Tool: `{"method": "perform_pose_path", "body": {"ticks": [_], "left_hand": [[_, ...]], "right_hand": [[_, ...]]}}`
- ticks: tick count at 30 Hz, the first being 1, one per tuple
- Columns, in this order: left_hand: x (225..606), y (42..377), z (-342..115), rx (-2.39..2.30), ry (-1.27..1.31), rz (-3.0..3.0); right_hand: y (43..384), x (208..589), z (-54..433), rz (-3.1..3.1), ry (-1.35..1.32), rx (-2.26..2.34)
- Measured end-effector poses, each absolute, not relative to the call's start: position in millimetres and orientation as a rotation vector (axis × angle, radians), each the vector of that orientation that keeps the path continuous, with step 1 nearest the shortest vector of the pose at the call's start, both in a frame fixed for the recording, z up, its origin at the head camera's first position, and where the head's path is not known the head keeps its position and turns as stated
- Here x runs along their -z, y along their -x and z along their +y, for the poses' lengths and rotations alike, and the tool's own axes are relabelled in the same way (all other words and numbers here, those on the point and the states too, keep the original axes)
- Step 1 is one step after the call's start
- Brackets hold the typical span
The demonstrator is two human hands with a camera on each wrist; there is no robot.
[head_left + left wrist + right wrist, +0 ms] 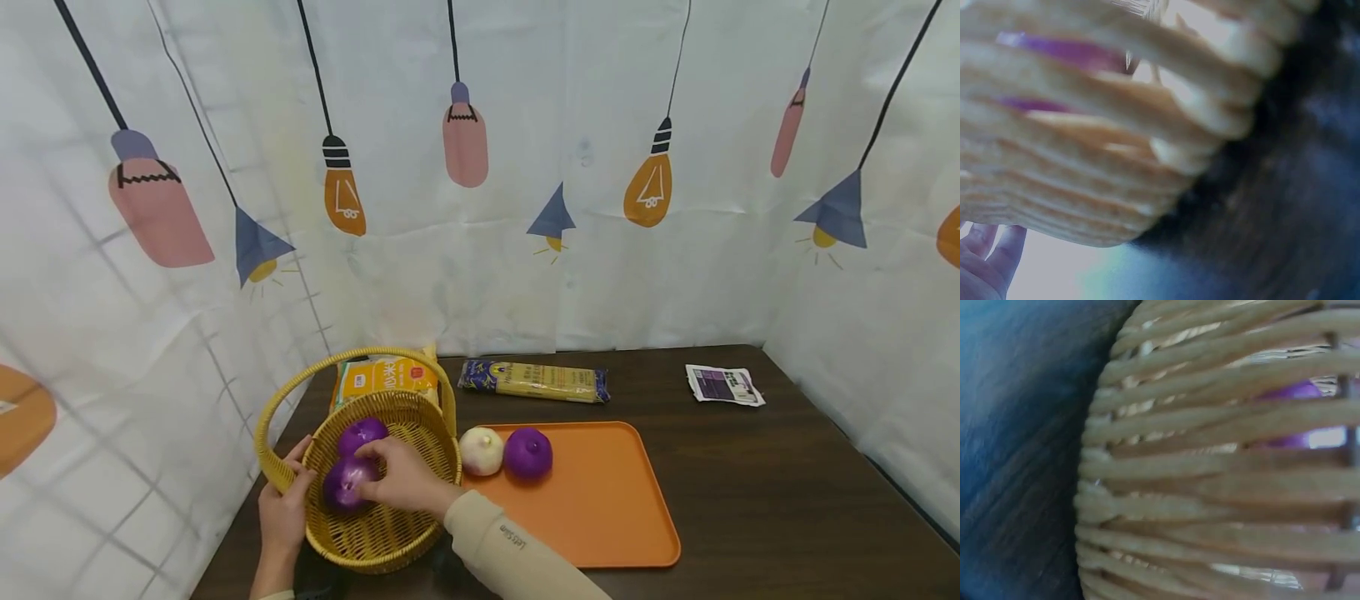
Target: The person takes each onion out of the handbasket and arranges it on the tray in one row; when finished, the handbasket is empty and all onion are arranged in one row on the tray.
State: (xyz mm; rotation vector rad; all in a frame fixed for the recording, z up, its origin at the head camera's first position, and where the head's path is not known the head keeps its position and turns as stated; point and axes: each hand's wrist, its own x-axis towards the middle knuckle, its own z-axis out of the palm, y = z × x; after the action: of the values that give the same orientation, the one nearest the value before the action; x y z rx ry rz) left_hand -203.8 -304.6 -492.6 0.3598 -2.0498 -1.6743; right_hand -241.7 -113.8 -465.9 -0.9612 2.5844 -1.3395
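Note:
A yellow wicker basket [382, 546] with a tall arched handle stands at the table's left, its opening facing the head camera. My left hand [285, 500] grips its left rim by the foot of the handle. Two shiny purple onions lie inside, an upper onion [363, 433] and a lower onion [347, 485]. My right hand [408, 475] reaches in over the right rim, thumb and fingers pinching the lower onion's right side. In the left wrist view, fingers [1007, 253] show below the basket weave [1085, 162]. Weave [1210, 487] fills most of the right wrist view, hiding the right hand.
An orange tray [600, 500] beside the basket bears a white onion [482, 451] and a purple onion [528, 454]. Behind lie an orange-yellow food bag [384, 377] and a noodle pack [534, 380]. A small white-purple packet [724, 386] lies at the back right.

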Motion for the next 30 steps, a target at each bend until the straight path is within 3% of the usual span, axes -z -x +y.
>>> {"method": "perform_pose_path", "body": {"ticks": [16, 30], "left_hand": [[493.5, 197.7, -303.1, 1.652, -0.383, -2.083], [491.1, 198.9, -304.8, 1.652, -0.34, -2.108]], "right_hand": [[237.7, 472.9, -116.1, 2.589, 0.967, 1.052], [240.9, 470.4, -116.2, 2.436, 1.24, 0.854]]}}
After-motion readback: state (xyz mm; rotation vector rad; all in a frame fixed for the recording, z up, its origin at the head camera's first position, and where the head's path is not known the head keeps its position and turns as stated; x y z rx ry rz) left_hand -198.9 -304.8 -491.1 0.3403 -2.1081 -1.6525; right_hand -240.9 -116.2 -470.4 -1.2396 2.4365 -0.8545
